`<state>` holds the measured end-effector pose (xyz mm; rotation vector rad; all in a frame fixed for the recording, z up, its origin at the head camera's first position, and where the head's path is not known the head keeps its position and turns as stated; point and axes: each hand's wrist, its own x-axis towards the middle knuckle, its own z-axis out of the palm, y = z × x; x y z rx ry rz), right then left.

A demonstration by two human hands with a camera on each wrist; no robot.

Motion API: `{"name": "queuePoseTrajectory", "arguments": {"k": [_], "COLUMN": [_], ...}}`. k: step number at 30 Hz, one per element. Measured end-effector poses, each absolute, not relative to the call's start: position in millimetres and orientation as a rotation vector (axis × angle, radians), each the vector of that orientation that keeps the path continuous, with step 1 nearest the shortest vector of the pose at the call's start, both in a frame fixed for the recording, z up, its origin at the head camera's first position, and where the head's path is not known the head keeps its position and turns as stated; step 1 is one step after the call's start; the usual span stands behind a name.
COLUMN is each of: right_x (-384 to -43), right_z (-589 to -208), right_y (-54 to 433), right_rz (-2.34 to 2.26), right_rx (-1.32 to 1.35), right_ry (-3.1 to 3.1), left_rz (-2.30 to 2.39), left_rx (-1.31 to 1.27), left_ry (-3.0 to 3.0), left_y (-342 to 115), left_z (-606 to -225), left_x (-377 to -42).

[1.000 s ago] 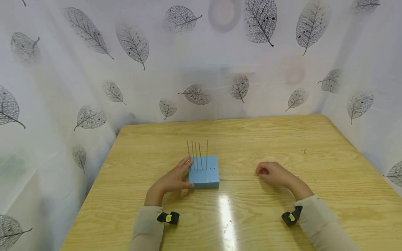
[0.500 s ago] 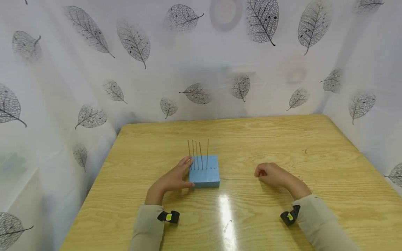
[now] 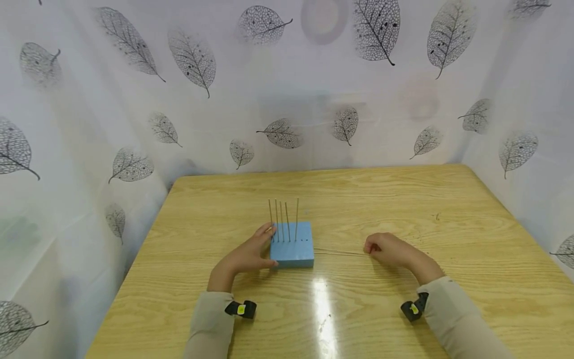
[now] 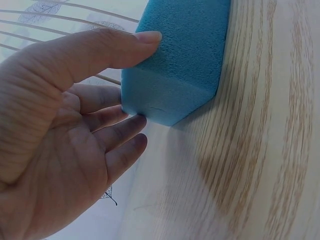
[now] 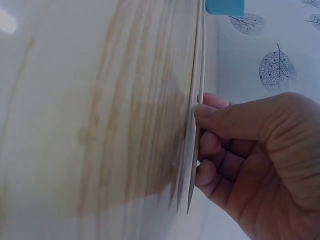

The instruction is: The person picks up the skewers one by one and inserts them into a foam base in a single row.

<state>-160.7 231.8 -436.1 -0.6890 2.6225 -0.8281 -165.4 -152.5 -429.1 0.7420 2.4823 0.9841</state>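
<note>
A light blue foam block [image 3: 293,254] sits on the table, with several thin wooden skewers [image 3: 287,222] standing upright in a row in its top. Two small holes [image 3: 304,240] show at the row's right end. My left hand [image 3: 248,257] grips the block's left end, thumb on the front face and fingers behind. Out to the right, my right hand [image 3: 390,249] pinches a thin skewer [image 5: 193,175] between thumb and fingers. This skewer lies nearly level, low over the table, and runs toward the block; its pointed end sticks out past the fingers in the right wrist view.
The wooden table [image 3: 215,204] carries a bright glare streak in front of the block. A white curtain [image 3: 305,80] printed with leaves hangs behind the table and at both sides. Black camera straps [image 3: 242,310] sit on both wrists.
The right hand has shifted very slightly left. The skewer between it and the block now shows as a lighter line, a little above the dark line seen before. The left hand stays on the block.
</note>
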Motion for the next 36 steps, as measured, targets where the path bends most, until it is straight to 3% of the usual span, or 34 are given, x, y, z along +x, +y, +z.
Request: {"name": "queuePoseTrajectory", "arguments": {"k": [29,36], "right_x": [-167.0,-169.8], "right_z": [-410.7,-404.1], "right_y": [203.7,187.4], "right_rz": [-1.101,-1.182], "right_rx": [-0.925,-1.103], "right_ry": [3.075,3.06], "left_rz": [0.981,1.006], "left_rx": [0.757,0.756], "left_ry": [2.484,2.473], "left_y": [-153.0,-153.2], "left_z": [-429.9,-431.0], "left_x": [-166.1,-166.6]}}
